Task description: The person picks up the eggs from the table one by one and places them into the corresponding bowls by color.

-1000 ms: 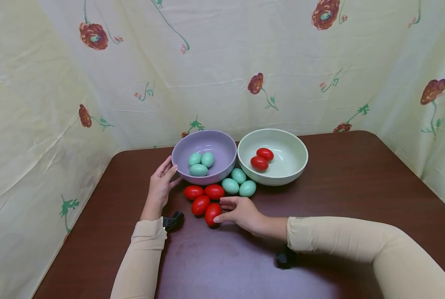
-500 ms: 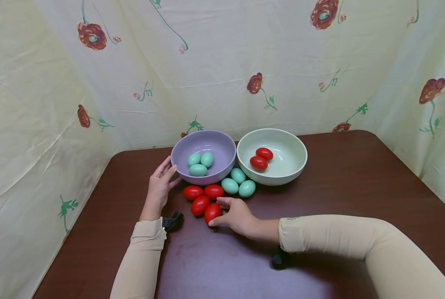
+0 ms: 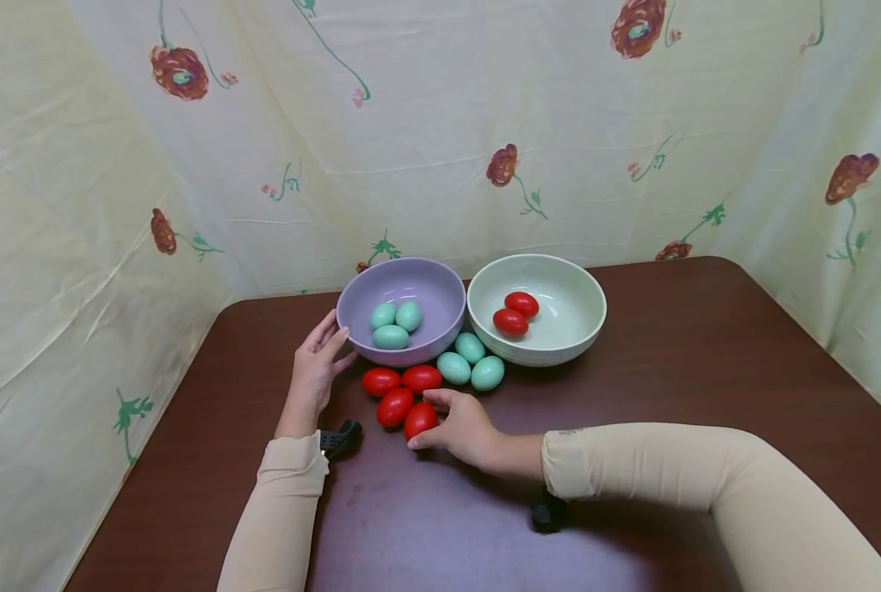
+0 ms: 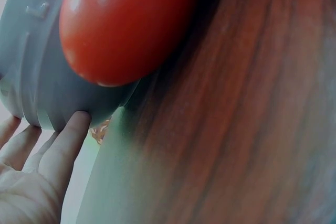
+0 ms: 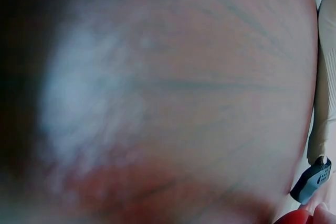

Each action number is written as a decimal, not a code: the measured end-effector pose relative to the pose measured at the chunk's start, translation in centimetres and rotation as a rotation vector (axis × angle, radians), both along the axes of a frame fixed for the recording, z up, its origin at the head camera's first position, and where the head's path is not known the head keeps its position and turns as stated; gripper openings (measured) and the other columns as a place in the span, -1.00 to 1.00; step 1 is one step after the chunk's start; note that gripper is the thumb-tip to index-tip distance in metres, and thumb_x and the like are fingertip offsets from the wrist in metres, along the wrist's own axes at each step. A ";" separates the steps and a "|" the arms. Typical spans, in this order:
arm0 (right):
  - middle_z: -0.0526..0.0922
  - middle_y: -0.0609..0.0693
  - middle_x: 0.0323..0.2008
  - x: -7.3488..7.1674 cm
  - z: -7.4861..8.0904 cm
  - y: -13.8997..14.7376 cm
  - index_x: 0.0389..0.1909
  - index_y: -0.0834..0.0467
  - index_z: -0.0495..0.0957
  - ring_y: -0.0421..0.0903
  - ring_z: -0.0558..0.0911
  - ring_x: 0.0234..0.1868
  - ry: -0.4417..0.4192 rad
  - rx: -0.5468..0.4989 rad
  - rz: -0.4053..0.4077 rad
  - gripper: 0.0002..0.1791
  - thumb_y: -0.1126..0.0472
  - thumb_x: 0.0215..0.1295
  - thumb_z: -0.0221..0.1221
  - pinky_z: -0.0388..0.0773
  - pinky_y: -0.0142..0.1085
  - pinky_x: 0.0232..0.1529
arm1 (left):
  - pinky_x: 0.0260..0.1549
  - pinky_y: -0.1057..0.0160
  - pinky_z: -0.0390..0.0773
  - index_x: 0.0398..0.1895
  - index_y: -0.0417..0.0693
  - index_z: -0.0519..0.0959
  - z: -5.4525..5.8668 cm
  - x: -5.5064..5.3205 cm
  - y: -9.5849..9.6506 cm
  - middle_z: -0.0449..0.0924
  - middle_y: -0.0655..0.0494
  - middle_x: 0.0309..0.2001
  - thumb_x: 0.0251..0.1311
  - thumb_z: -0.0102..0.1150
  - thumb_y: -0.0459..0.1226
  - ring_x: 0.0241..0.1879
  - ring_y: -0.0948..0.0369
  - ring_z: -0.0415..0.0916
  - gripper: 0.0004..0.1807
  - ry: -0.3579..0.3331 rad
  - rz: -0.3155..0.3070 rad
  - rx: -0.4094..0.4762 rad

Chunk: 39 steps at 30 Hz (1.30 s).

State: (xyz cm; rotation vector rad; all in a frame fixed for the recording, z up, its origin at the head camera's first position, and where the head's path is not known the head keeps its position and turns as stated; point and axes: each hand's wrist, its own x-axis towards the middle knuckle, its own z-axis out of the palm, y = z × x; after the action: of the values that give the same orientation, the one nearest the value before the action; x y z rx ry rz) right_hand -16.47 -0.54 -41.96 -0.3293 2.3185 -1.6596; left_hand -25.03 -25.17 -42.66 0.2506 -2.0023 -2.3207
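My left hand (image 3: 313, 367) rests against the left side of a purple bowl (image 3: 440, 325), its fingertips touching the outer wall and its thumb near the rim. Three mint-green eggs (image 3: 390, 336) lie inside that bowl. In the left wrist view, extended fingers (image 4: 63, 156) touch the bowl (image 4: 47, 77) beside a red egg (image 4: 126, 24). My right hand (image 3: 466, 429) has thumb and fingers around the nearest red egg (image 3: 420, 421) on the table. Three other red eggs (image 3: 394, 408) lie just left of and behind it. The right wrist view catches only the edge of a red egg (image 5: 294, 217).
A pale green bowl (image 3: 574, 329) with two red eggs (image 3: 510, 322) stands against the purple one on the right. Three mint-green eggs (image 3: 454, 367) sit on the brown table (image 3: 670, 362) in front of both bowls. A floral curtain (image 3: 411, 123) hangs behind the table.
My right hand has slid slightly left, bringing its thumb and fingers farther around the nearest red egg. My left hand keeps its place at the purple bowl.
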 end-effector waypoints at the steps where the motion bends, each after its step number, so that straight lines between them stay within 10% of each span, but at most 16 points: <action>1: 0.58 0.26 0.21 0.0 0.0 -0.1 0.24 0.39 0.47 0.19 0.57 0.22 -0.002 -0.003 -0.004 -0.25 0.36 -0.05 0.48 0.50 -0.02 0.30 | 0.15 0.05 0.55 0.53 0.10 0.21 0.0 0.0 0.0 0.15 0.08 0.55 0.41 0.12 -0.18 0.43 0.09 0.30 -0.35 0.002 -0.001 -0.002; 27: 0.71 0.07 0.04 0.0 -0.1 1.6 0.16 0.20 0.60 -0.02 0.62 0.08 -0.053 0.056 0.011 -0.34 0.22 -0.06 0.52 0.63 -0.30 0.02 | 0.17 0.05 0.53 0.54 0.12 0.20 -0.6 0.6 0.0 0.13 0.10 0.56 0.41 0.12 -0.16 0.44 0.10 0.30 -0.34 -0.029 0.003 -0.009; 39: 0.74 0.02 0.00 -1.0 2.9 4.3 0.19 0.15 0.60 -0.09 0.68 0.01 -0.081 0.020 0.061 -0.36 0.19 0.01 0.49 0.70 -0.33 -0.05 | 0.20 0.03 0.51 0.54 0.12 0.19 -0.2 0.3 0.2 0.13 0.10 0.56 0.41 0.12 -0.15 0.45 0.09 0.28 -0.33 -0.013 -0.004 -0.017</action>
State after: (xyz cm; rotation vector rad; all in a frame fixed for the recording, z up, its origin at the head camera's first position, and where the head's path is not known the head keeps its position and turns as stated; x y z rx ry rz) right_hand -17.49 3.80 -39.11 -0.3186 2.2421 -1.5904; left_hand -24.76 -25.01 -42.84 0.2622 -2.0296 -2.3096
